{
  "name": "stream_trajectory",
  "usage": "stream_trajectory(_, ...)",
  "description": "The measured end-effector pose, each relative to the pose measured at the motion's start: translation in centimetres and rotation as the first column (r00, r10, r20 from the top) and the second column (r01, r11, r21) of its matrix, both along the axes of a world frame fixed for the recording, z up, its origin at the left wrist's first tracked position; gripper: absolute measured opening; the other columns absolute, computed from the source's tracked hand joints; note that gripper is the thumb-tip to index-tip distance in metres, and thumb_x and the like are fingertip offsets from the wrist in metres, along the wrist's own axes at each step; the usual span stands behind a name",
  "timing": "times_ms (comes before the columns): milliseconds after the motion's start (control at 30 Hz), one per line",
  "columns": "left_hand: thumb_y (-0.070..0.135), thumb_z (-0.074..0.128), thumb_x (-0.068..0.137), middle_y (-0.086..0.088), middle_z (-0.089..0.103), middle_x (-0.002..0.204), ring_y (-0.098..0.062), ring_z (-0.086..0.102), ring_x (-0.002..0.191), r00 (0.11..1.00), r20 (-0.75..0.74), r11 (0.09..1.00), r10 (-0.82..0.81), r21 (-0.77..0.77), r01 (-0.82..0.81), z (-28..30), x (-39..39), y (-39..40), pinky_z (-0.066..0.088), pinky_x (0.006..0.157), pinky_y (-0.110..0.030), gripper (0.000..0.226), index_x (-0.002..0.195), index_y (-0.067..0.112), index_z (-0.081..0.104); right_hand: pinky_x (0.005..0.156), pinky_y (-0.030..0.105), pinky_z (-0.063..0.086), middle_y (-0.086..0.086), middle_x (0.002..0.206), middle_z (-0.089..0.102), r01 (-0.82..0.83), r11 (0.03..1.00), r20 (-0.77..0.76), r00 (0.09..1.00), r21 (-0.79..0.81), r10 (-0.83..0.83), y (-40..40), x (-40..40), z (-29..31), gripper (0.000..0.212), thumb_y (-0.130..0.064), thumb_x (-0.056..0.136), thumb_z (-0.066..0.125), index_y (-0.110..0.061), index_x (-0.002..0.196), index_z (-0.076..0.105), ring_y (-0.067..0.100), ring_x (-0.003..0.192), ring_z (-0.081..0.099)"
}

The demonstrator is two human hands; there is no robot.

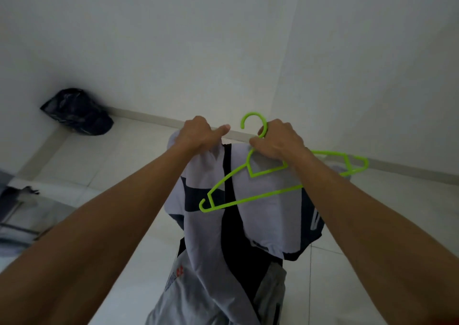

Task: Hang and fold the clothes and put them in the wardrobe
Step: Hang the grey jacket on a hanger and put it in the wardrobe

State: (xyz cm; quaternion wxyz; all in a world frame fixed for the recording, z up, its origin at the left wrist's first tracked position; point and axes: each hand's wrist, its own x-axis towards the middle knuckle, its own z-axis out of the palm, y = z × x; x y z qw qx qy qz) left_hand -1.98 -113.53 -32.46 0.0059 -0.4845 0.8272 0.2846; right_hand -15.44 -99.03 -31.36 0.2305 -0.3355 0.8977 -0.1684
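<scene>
White wall [223,39] behind gripped hanger [260,190], shirt [263,215]

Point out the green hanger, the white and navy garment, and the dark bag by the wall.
green hanger [250,196], head view, on its lower bar.
white and navy garment [260,215], head view, on its white front panel.
dark bag [79,112], head view, on its middle.

One green hanger [250,190]. One white and dark garment [211,220]. One dark bag [77,112], two hands in view.
</scene>
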Motion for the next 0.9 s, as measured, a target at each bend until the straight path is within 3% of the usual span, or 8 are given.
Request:
stream_trajectory(133, 0.042, 0.074, 0.081, -0.018, 0.066, 0.105, -0.034, 0.065, 0.094, 0.989, 0.146, 0.999, -0.005, -0.036, 0.011, -0.7, -1.7, -0.4, 0.045, 0.068, -0.03, 0.042, 0.095, 0.005, 0.059, 0.079, 0.038, 0.046, 0.012, 0.117, 0.058, -0.04, 0.995, -0.017, 0.999, 0.088, 0.042, -2.4, -0.7, -2.1, 0.054, -0.05, 0.08, 0.068, -0.011, 0.116, 0.059, 0.037, 0.104, 0.06)
stream_trajectory(233, 0.038, 0.073, 0.084, -0.019, 0.062, 0.119, -0.037, 0.062, 0.108, 0.987, 0.156, 0.998, 0.023, -0.057, -0.015, -0.2, -2.1, -0.3, 0.045, 0.077, -0.032, 0.044, 0.11, 0.006, 0.058, 0.073, 0.036, 0.045, 0.01, 0.109, 0.059, -0.005, 0.998, 0.028, 1.0, 0.068, 0.003, -2.9, -1.2, -2.4, 0.05, -0.045, 0.076, 0.073, -0.011, 0.11, 0.061, 0.034, 0.093, 0.059)
stream_trajectory(400, 0.017, 0.065, 0.088, -0.02, 0.067, 0.101, -0.035, 0.066, 0.091, 0.989, 0.05, 0.986, 0.14, 0.087, -0.144, 1.9, -1.5, -0.5, 0.055, 0.077, -0.038, 0.019, 0.078, 0.003, 0.058, 0.058, 0.033, 0.04, 0.011, 0.083, 0.057, 0.053, 0.996, 0.076, 0.996, -0.067, -0.048, -1.7, -1.3, -1.3, 0.025, -0.03, 0.076, 0.069, -0.01, 0.077, 0.055, 0.034, 0.075, 0.06)
stream_trajectory(500, 0.017, 0.059, 0.095, -0.013, 0.063, 0.12, -0.026, 0.061, 0.114, 0.985, 0.072, 0.976, 0.156, 0.141, -0.165, 5.0, 0.1, 0.1, 0.046, 0.095, -0.028, 0.022, 0.112, 0.004, 0.062, 0.054, 0.032, 0.037, 0.008, 0.076, 0.053, 0.06, 0.991, 0.05, 0.997, -0.121, -0.054, -0.6, -0.8, 0.5, 0.025, -0.035, 0.076, 0.059, -0.012, 0.075, 0.051, 0.031, 0.069, 0.056)
stream_trajectory(567, 0.022, 0.059, 0.095, -0.007, 0.063, 0.106, -0.021, 0.06, 0.104, 0.965, -0.056, 0.949, 0.257, 0.204, -0.241, 5.7, 1.3, 0.0, 0.045, 0.087, -0.027, 0.011, 0.101, 0.012, 0.059, 0.056, 0.036, 0.046, 0.005, 0.079, 0.062, 0.063, 0.988, 0.078, 0.996, -0.14, -0.053, 0.5, -0.5, 2.0, 0.028, -0.039, 0.067, 0.057, -0.013, 0.076, 0.059, 0.028, 0.071, 0.06)
stream_trajectory(667, 0.03, 0.052, 0.097, -0.01, 0.058, 0.092, -0.021, 0.055, 0.068, 0.851, -0.322, 0.882, 0.415, 0.371, -0.29, 7.0, 3.6, 1.0, 0.045, 0.058, -0.031, 0.026, 0.088, 0.006, 0.055, 0.066, 0.033, 0.055, 0.001, 0.081, 0.072, 0.027, 0.988, 0.13, 0.992, -0.151, -0.007, 3.0, 0.3, 5.2, 0.012, -0.023, 0.07, 0.072, -0.015, 0.079, 0.074, 0.02, 0.078, 0.067)
stream_trajectory(767, 0.056, 0.077, 0.075, -0.009, 0.068, 0.086, -0.021, 0.066, 0.076, 0.892, -0.373, 0.923, 0.255, 0.37, -0.109, 9.2, 6.3, 2.2, 0.051, 0.063, -0.032, 0.061, 0.091, -0.002, 0.068, 0.06, 0.022, 0.047, -0.005, 0.075, 0.069, -0.02, 0.989, 0.136, 0.99, -0.144, 0.04, 6.1, 1.6, 8.5, 0.012, -0.007, 0.074, 0.078, -0.017, 0.08, 0.077, 0.013, 0.073, 0.064)
stream_trajectory(900, 0.034, 0.084, 0.075, -0.012, 0.065, 0.076, -0.025, 0.067, 0.071, 0.916, -0.4, 0.977, -0.011, 0.192, 0.096, 13.1, 9.9, 3.9, 0.054, 0.062, -0.037, 0.045, 0.078, -0.007, 0.068, 0.076, 0.036, 0.057, 0.006, 0.084, 0.074, -0.053, 0.988, 0.1, 0.993, -0.144, 0.068, 10.4, 5.0, 13.1, 0.015, -0.006, 0.074, 0.081, -0.019, 0.08, 0.076, 0.022, 0.081, 0.068)
